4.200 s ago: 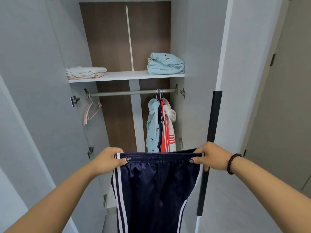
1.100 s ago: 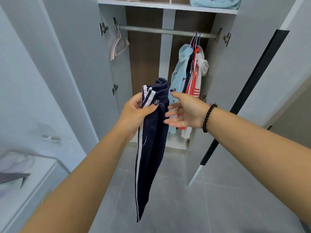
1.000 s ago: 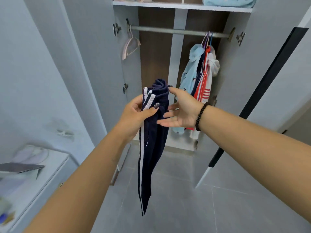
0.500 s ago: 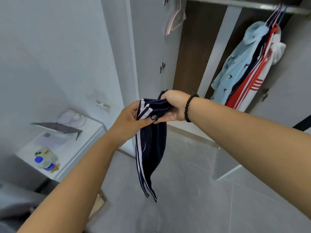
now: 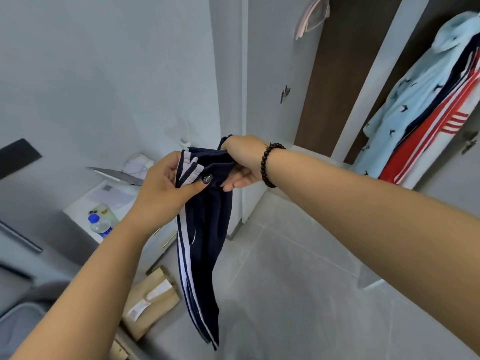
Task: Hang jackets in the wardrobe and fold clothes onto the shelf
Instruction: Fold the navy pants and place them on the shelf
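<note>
Far left, a dark panel (image 5: 18, 157) sits against the grey wall, cut by the frame edge. Below it a white side table (image 5: 78, 206) carries a water bottle with blue cap (image 5: 100, 226), some papers, a thin flat grey sheet (image 5: 117, 175) and a whitish bundle (image 5: 137, 163) at the wall. On the floor by the table lies a brown paper package (image 5: 150, 300) with white labels.

Centre: the person's left hand (image 5: 166, 188) pinches the waistband of the navy track pants (image 5: 205, 245), thumb on the front, fingers behind the white stripes. Pants are folded lengthwise, hang straight down from both hands over the grey tiled floor, well clear of the wardrobe shelf, which is out of view. The right hand (image 5: 241, 162), with a dark bead bracelet (image 5: 267, 165) at the wrist, curls around the same waistband from the other side, touching the left hand's thumb area; fingers wrap under the cloth.

Right: open wardrobe (image 5: 324, 74) with brown back panel and white divider. A pale pink hanger (image 5: 310, 19) hangs at top, bare. Far right, hung jackets: light blue jacket (image 5: 405, 100) with small dark marks, a dark one behind it, then a red and white striped jacket (image 5: 441, 128), all packed together
</note>
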Demonstrator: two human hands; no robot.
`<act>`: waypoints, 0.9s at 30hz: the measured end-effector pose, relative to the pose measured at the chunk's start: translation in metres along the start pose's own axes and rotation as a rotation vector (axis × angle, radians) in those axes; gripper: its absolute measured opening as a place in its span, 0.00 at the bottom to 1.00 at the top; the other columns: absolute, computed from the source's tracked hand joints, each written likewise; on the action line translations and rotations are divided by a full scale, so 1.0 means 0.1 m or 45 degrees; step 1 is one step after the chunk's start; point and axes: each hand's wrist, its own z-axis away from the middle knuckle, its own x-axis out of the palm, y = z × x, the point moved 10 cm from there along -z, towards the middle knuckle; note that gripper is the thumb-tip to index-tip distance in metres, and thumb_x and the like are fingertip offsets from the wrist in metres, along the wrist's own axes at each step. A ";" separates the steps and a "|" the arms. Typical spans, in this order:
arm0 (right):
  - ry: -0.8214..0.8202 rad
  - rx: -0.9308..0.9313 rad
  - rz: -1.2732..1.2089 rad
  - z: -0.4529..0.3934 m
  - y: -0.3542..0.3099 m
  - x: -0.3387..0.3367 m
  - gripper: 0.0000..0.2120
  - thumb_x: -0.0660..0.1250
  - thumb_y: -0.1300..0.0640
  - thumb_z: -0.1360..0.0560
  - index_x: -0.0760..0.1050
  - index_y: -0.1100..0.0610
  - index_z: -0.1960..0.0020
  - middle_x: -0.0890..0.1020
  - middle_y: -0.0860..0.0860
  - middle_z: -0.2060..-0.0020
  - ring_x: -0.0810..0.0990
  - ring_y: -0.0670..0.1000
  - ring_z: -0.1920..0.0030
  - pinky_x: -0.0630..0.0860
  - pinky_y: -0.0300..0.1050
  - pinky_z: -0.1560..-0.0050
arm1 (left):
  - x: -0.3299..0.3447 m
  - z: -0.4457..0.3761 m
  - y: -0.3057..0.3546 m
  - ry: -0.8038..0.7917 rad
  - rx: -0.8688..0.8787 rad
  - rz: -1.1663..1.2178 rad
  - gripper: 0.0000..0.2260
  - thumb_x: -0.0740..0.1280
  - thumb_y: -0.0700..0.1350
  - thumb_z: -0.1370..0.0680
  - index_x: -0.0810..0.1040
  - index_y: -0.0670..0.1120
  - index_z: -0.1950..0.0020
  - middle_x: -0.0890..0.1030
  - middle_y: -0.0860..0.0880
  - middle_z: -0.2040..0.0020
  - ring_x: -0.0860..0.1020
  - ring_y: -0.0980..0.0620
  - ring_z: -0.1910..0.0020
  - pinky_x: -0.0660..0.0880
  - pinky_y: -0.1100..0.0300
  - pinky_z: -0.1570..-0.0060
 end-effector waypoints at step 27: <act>0.105 -0.592 -0.512 1.35 1.25 1.90 0.07 0.66 0.61 0.29 0.77 0.62 0.53 0.84 0.60 0.66 0.85 0.55 0.68 0.80 0.43 0.68 | -0.48 2.88 -0.70 0.305 0.225 0.509 0.17 0.70 0.43 0.27 0.77 0.40 0.39 0.83 0.42 0.46 0.82 0.44 0.46 0.80 0.53 0.47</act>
